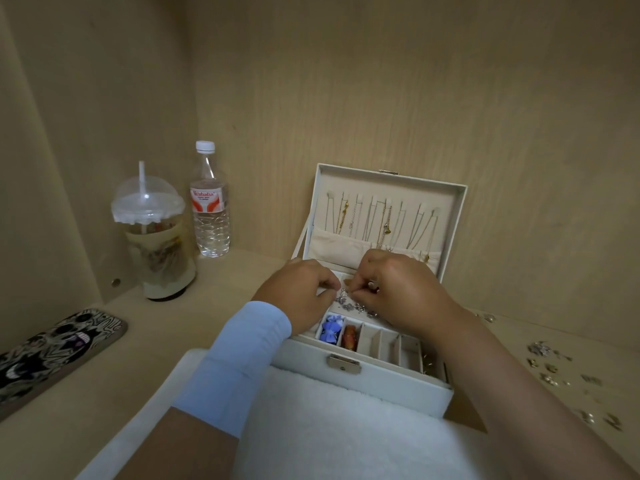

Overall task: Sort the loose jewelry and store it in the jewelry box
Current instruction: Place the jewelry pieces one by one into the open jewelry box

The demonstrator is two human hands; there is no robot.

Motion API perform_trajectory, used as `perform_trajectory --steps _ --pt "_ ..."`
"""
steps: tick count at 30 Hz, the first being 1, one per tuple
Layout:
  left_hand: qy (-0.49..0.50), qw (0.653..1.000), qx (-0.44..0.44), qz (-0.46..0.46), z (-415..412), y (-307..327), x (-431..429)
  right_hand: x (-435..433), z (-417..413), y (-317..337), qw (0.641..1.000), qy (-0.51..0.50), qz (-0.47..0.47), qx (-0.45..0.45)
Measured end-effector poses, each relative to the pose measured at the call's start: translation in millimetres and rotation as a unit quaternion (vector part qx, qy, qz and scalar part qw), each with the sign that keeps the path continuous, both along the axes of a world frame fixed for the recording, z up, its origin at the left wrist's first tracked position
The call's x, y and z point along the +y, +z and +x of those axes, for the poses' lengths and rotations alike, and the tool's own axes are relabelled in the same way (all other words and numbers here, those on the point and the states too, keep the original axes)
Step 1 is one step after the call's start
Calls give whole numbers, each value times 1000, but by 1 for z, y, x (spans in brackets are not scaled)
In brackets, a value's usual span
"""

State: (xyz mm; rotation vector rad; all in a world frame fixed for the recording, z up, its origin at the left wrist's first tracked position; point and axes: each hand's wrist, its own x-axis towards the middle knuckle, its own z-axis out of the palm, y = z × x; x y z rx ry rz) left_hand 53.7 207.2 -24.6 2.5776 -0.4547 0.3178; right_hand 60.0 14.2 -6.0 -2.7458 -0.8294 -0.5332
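White towel [329, 427] lies nearest, and just behind it stands the open jewelry box [363, 381], with both hands curled over its rear compartments. Left hand [304, 292] and right hand [401, 292] each pinch the silver strand [343, 295] where their fingertips meet; the strand trails from there toward the near right, under the right hand. Remaining loose jewelry [550, 362] lies on the shelf [173, 341] right of the box, well apart from both hands, so the right hand is judged nearer for the next pickup.
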Motion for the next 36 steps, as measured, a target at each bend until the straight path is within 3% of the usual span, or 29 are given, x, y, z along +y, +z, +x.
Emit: perform_trajectory --steps 11,17,23,30,36 --pt "2 1000 14 4 -3 5 -2 -10 -1 11 984 -11 67 165" --pt "-4 997 17 -69 -11 11 -11 -48 -1 27 972 -49 183 137" --pt "-81 991 0 -103 -18 32 -79 -133 -10 23 968 -143 156 135" --pt "-148 988 46 -2 1 35 -181 -192 -10 -3 947 -228 120 190" --pt "-119 974 107 161 33 13 -242 -207 4 -32 945 -234 105 204"
